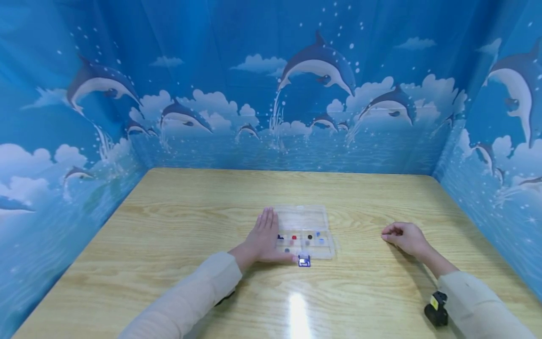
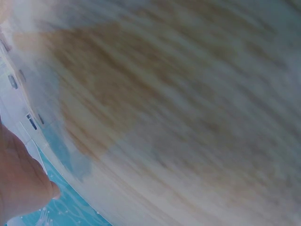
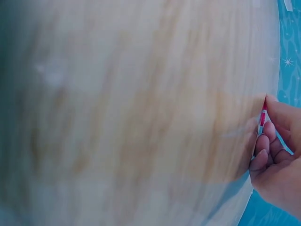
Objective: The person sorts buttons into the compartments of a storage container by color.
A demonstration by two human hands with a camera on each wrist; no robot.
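A clear plastic compartment box (image 1: 325,252) lies with its transparent lid (image 1: 301,217) folded back away from the person. My left hand (image 1: 266,240) lies along the box's left side, fingers straight and thumb stretched along the front edge. Just off the thumb tip is a small dark-blue and white rectangular piece (image 1: 304,261). Small beads or buttons sit in the compartments, among them a red one (image 1: 294,238) and a black one (image 1: 310,237). Well to the right, my right hand (image 1: 404,238) pinches a tiny red-and-white piece (image 3: 262,117) between thumb and fingers, low over the table.
The wood-grain table (image 1: 190,202) carries the box near its middle. Blue dolphin-print curtains (image 1: 271,94) rise along its back and both sides. A black wrist device (image 1: 437,308) hangs at the right sleeve. Light glares off the front of the tabletop.
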